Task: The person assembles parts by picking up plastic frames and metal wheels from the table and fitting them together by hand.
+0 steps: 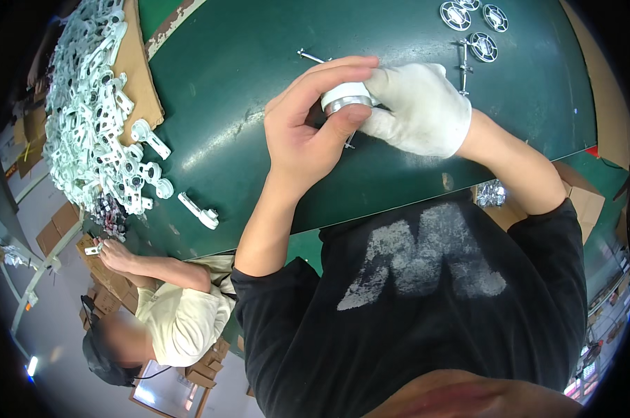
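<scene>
Left hand (302, 132) bare, right hand (423, 110) gloved, I grip a round white and silver part (350, 91) between them above the tabletop (224, 167); its far side is probably hidden. Metal wheels (456, 16) lie beyond my right hand, white pieces (95, 104) heaped well leftward.

Across the chest of the black shirt (426, 341) in front of me runs one big print (402, 252), pale grey-white, blocky like a single letter, worn and speckled so that the black shows through. I can read no other lettering from here.
</scene>
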`<state>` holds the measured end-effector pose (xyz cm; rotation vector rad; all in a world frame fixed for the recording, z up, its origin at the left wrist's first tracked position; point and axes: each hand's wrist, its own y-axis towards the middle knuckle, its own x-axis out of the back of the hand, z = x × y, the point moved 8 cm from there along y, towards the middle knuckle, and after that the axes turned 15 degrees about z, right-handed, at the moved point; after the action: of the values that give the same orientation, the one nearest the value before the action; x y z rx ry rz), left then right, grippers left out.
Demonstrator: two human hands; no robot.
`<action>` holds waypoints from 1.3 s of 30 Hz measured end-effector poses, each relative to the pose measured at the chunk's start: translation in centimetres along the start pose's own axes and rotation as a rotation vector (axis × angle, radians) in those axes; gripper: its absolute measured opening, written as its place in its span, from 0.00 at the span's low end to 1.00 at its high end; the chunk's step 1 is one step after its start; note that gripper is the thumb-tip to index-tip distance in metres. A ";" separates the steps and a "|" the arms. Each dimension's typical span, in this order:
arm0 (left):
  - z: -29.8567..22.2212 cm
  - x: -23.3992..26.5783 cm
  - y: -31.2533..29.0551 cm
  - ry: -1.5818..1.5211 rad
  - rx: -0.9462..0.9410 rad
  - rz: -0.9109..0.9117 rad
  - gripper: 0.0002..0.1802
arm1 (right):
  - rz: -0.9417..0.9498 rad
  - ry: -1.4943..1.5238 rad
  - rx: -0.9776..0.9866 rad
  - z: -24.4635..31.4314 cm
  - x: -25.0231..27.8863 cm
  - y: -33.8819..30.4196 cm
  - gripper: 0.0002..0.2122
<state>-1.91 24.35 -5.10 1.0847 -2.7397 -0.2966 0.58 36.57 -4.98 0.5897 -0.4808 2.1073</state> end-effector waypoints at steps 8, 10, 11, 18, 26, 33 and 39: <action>-1.6 0.7 1.9 0.093 -0.067 0.041 0.16 | -0.143 -0.281 0.000 0.7 0.4 -0.1 0.13; -2.6 1.1 2.8 0.334 -0.027 0.121 0.15 | -0.148 -0.095 -0.060 -0.5 1.1 -0.2 0.18; -2.1 2.1 2.7 0.420 0.056 0.119 0.16 | -0.093 -0.022 -0.113 -0.1 1.4 0.0 0.20; 2.7 15.6 4.8 -0.188 0.500 -0.209 0.17 | -0.182 0.005 -0.108 0.4 1.9 0.1 0.17; -5.9 19.3 -4.6 0.501 0.671 -0.346 0.22 | -0.127 -0.063 -0.025 1.2 0.9 -0.2 0.12; -7.8 16.1 -22.1 1.034 1.658 -0.317 0.34 | 0.012 -0.161 -0.103 1.8 0.2 0.0 0.12; -6.4 11.7 -21.3 1.025 1.321 -0.392 0.23 | -0.069 -0.207 0.107 2.3 -0.3 -0.3 0.14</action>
<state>5.14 0.32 -3.19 1.3513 -1.5189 1.6935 1.50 35.27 -3.22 0.8802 -0.4581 2.0257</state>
